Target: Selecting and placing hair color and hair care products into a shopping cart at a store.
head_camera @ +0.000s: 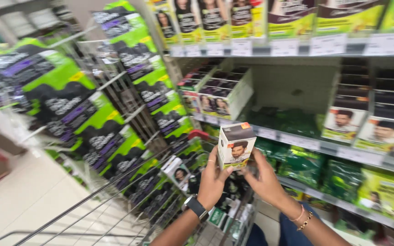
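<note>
Small hair-dye box (236, 145) between both hands, seemingly above trolley (115, 200)

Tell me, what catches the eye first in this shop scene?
First, the small white box with a portrait on its front, held up at the centre between the left hand and the right hand. Next, the green-and-black packets hanging in rows on the rack at the left. Behind, shelves on the right carry more boxes, and a wire cart sits below the hands.
</note>
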